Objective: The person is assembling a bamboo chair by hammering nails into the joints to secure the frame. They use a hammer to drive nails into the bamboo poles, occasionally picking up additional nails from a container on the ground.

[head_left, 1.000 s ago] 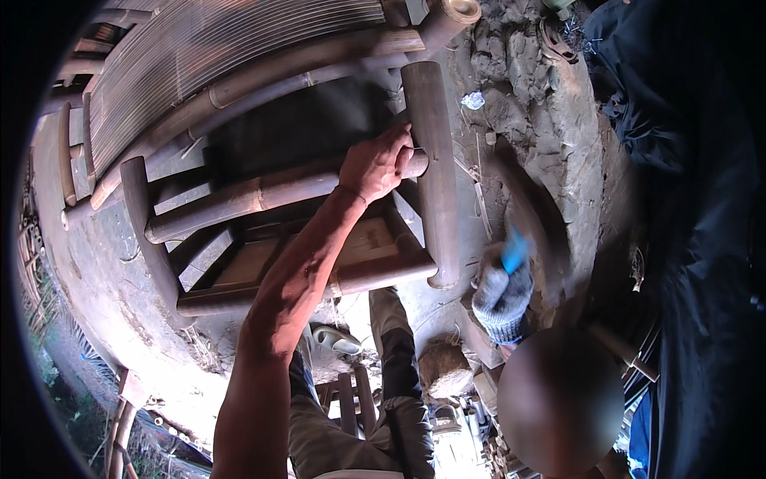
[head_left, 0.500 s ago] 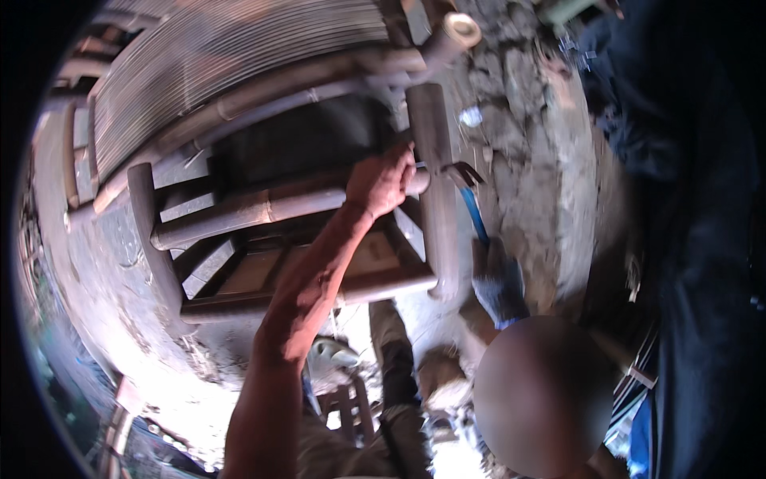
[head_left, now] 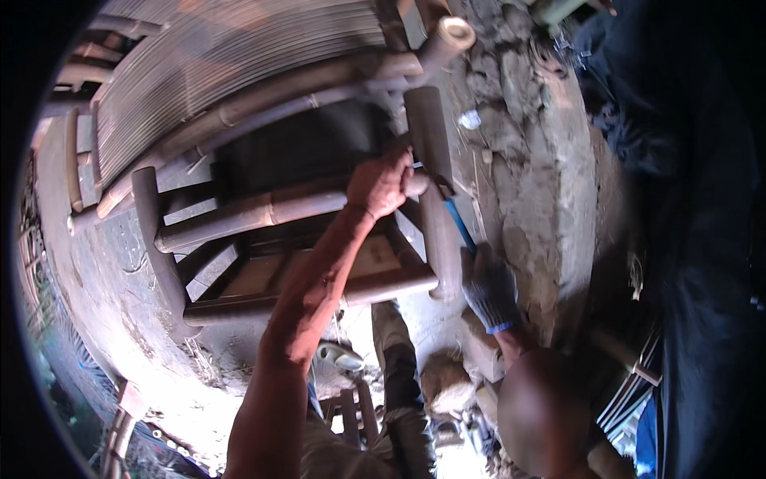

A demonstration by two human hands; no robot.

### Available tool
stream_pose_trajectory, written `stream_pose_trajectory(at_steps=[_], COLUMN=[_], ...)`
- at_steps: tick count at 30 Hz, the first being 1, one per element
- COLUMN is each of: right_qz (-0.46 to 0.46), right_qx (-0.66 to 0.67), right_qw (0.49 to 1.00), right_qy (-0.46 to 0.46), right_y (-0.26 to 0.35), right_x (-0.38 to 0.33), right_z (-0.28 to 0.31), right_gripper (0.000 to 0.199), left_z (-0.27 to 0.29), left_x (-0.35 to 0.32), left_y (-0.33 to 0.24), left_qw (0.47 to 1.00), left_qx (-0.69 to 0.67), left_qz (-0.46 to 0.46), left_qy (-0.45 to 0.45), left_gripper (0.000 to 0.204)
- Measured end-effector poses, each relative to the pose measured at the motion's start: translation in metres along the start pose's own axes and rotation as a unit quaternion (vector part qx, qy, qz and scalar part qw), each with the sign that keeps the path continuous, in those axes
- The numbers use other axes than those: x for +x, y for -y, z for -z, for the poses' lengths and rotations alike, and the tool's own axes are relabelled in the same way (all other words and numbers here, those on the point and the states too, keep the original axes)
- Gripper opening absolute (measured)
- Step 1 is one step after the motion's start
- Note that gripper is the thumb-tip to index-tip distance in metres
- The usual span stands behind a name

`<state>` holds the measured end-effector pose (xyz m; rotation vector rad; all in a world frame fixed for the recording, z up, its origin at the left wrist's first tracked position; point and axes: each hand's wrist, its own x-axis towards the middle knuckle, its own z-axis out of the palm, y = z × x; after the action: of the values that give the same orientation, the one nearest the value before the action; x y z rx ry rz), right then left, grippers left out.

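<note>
Your right hand (head_left: pixel 488 287) grips the hammer (head_left: pixel 459 225), head by the post (head_left: pixel 428 120). Your left hand (head_left: pixel 381 182) curls at the rail's (head_left: pixel 299 201) end; any pinch cannot be confirmed. 1 glancing swing this near could injure that hand.

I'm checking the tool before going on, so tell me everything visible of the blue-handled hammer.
The hammer has a straight, slim blue handle and a small dark head that looks like metal. It is tilted, head up and leftward. The right grip, in a grey knitted glove, closes around its lower part, hiding the end. The head overlaps the outer edge of the brown upright post; whether they touch is unclear. The handle's material and the head's exact shape can't be made out.
</note>
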<state>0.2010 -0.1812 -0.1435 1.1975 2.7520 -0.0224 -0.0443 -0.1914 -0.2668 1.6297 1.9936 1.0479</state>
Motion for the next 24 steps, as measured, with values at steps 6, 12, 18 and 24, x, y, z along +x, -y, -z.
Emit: stream_pose_trajectory(at_steps=[6, 12, 18, 24], right_qz=[-0.181, -0.219, -0.169, 0.416], right_qx=[0.290, 0.287, 0.358, 0.122], right_qw=[0.936, 0.931, 0.895, 0.896], right_qy=[-0.085, 0.052, 0.208, 0.096], right_y=[0.011, 0.033, 0.125, 0.279], right_x=[-0.109, -0.193, -0.193, -0.097], right_z=[-0.016, -0.031, -0.020, 0.016], right_gripper=[0.019, 0.019, 0.023, 0.035], left_z=[0.011, 0.077, 0.219, 0.248], left_x=[-0.006, -0.129, -0.372, -0.522], left_y=[-0.001, -0.025, 0.059, 0.096], left_qw=[0.977, 0.865, 0.794, 0.636], left_qx=[-0.082, -0.332, -0.045, -0.119], left_qz=[0.023, 0.166, 0.465, 0.547], left_qy=[-0.197, -0.338, -0.389, -0.532], left_gripper=[0.009, 0.013, 0.014, 0.022])
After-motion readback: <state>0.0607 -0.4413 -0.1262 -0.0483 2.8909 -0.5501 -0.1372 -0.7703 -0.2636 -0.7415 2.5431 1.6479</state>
